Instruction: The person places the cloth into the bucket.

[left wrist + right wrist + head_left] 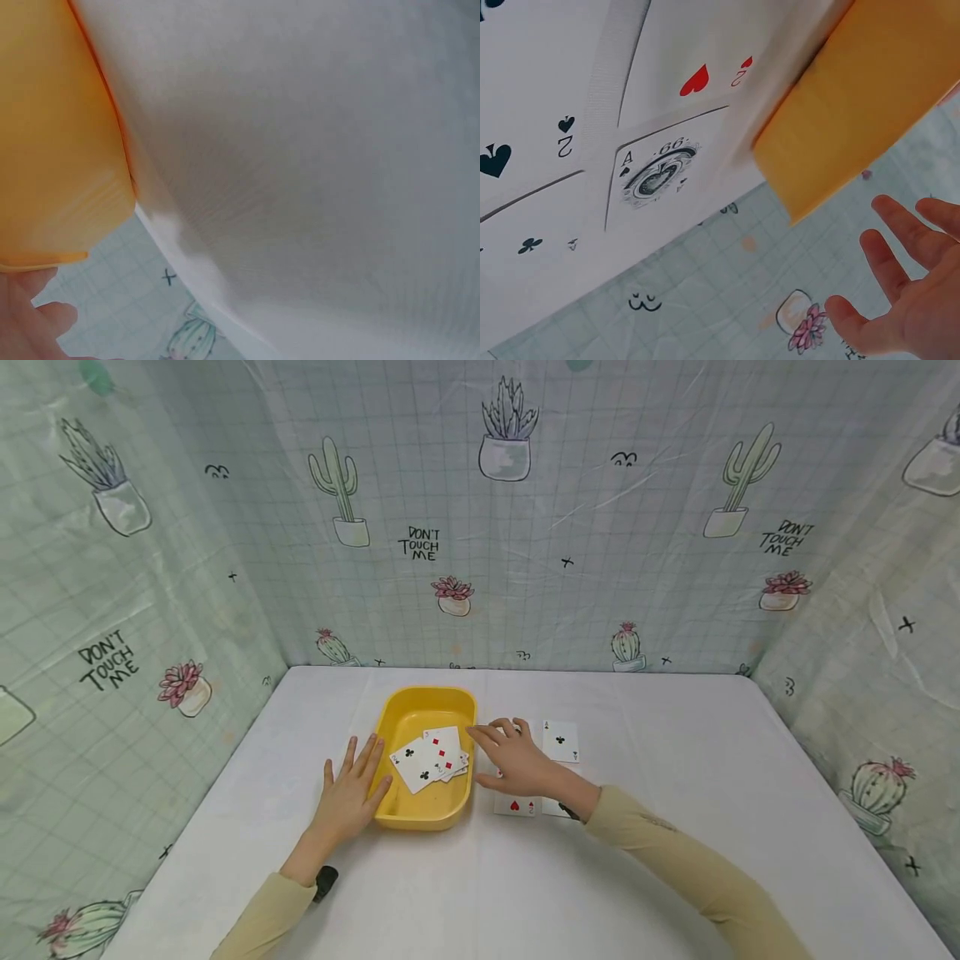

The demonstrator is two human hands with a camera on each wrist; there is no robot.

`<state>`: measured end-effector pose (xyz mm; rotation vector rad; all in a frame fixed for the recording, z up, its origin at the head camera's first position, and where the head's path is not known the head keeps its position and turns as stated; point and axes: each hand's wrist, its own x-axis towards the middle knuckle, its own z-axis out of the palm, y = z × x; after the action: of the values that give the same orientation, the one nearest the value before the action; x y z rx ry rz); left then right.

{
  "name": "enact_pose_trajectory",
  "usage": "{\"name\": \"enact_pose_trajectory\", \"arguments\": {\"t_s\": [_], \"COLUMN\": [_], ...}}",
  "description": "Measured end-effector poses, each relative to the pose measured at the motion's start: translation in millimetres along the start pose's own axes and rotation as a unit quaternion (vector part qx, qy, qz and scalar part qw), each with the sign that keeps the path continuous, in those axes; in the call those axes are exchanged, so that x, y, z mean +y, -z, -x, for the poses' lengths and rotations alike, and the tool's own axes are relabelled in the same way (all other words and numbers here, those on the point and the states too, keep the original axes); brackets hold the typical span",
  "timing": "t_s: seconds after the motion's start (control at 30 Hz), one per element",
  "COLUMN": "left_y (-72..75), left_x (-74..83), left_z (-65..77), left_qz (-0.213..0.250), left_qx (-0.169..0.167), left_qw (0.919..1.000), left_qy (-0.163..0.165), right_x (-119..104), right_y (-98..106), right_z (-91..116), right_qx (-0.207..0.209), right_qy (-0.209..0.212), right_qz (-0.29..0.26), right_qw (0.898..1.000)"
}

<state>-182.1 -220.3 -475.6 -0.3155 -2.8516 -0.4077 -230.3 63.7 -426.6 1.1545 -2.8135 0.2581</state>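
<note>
A yellow tray [420,820] holds several playing cards, with a two of clubs [408,767] and a diamonds card [441,742] on top. My left hand [348,795] rests at the tray's left rim, fingers spread and straight. Just right of the tray, my right hand [519,766] hovers over cards on the table, its fingers extended and holding nothing. Beneath and around it lie a two of hearts [514,807], a clubs card [561,741], an ace of spades [658,178] and a two of spades [525,90]. In the head view the hand partly hides them.
The white tabletop [675,760] extends around the tray and cards. Behind it and at both sides hangs a pale green cloth [420,618] printed with cacti. A dark band [326,882] shows at the left wrist.
</note>
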Motion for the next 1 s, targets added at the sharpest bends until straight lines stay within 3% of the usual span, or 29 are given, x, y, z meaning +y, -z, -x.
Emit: {"name": "enact_pose_trajectory", "arguments": {"t_s": [0.23, 0.6, 1.0], "left_y": [2.4, 2.3, 2.9], "left_x": [1.9, 2.1, 1.4], "left_z": [-0.8, -0.3, 0.5], "left_qz": [-0.006, -0.011, -0.009], "left_qx": [-0.025, -0.028, -0.031], "left_qw": [0.9996, 0.9995, 0.9994], "left_qy": [0.006, 0.011, 0.012], "right_x": [-7.1, -14.3, -22.5], "right_y": [-3.0, -12.8, -22.8], "right_z": [-12.9, -35.4, -59.7], "right_qx": [-0.012, -0.034, -0.086], "right_qy": [0.005, -0.002, 0.005], "right_qz": [0.004, 0.022, 0.046], "right_qw": [1.000, 0.999, 0.995]}}
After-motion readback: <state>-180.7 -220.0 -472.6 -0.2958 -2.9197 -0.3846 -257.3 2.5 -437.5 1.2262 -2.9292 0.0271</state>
